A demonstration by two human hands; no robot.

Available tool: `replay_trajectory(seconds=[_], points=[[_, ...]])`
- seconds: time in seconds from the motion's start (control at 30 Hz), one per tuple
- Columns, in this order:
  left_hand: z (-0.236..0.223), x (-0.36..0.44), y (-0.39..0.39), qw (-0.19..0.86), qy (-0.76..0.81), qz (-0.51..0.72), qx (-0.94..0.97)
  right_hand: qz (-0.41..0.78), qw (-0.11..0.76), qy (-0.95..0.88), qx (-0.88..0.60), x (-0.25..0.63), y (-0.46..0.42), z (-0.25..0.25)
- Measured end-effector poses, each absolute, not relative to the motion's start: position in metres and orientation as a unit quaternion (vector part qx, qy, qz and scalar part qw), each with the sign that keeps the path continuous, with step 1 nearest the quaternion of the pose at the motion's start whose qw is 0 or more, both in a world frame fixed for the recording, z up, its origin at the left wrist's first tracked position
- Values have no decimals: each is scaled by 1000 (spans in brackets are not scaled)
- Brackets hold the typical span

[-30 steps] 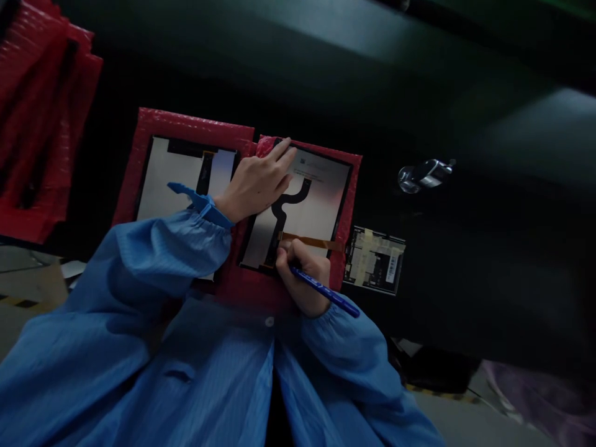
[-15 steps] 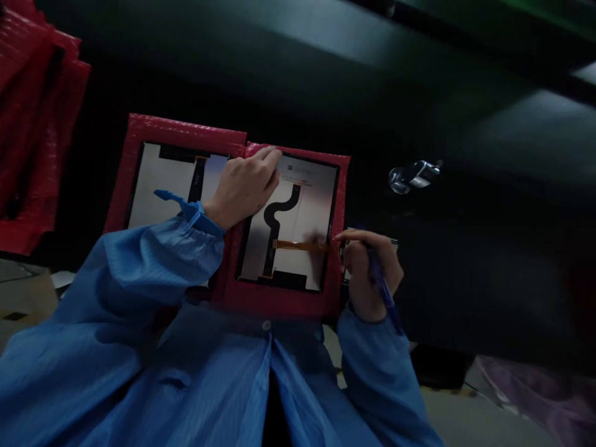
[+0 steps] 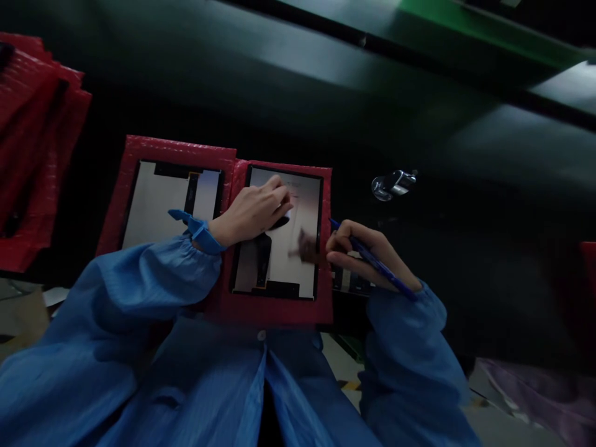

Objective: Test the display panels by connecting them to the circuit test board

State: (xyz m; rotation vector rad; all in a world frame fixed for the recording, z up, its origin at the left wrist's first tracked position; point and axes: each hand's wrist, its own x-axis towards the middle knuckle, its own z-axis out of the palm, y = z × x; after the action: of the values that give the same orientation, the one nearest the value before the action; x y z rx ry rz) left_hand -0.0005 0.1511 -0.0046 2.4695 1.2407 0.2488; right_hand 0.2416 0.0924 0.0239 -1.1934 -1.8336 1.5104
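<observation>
Two flat display panels lie side by side on red bubble-wrap sleeves on a dark table. My left hand (image 3: 254, 214) rests with curled fingers on the right panel (image 3: 298, 248), pressing on its black flex cable. My right hand (image 3: 367, 251) sits at the panel's right edge, closed on a blue pen (image 3: 377, 264); its fingertips pinch the end of an orange ribbon strip (image 3: 305, 248), which is blurred. The left panel (image 3: 161, 198) lies untouched beyond my left sleeve. A small circuit board (image 3: 349, 282) is partly hidden under my right hand.
A stack of red bubble-wrap sleeves (image 3: 32, 143) lies at the far left. A small shiny metal object (image 3: 393, 184) sits on the table to the right of the panels. The table's near edge runs under my arms, with floor below.
My right hand has moved from the panel's lower left to its right edge, pen still held, pulling the orange strip along. My left hand slid down from the panel's top onto the black cable.
</observation>
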Motion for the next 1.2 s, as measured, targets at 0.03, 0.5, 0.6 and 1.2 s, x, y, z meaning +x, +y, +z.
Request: replay_trajectory(seconds=[0.03, 0.5, 0.6, 1.2], points=[[-2, 0, 150, 195, 433, 85, 876, 568, 243, -668, -416, 239, 98, 28], [-2, -14, 140, 851, 319, 141, 392, 648, 421, -526, -355, 214, 99, 7], [1, -17, 140, 857, 309, 161, 381, 639, 428, -518, -373, 212, 98, 8], [16, -8, 127, 614, 437, 277, 596, 533, 424, -586, -439, 206, 94, 1]])
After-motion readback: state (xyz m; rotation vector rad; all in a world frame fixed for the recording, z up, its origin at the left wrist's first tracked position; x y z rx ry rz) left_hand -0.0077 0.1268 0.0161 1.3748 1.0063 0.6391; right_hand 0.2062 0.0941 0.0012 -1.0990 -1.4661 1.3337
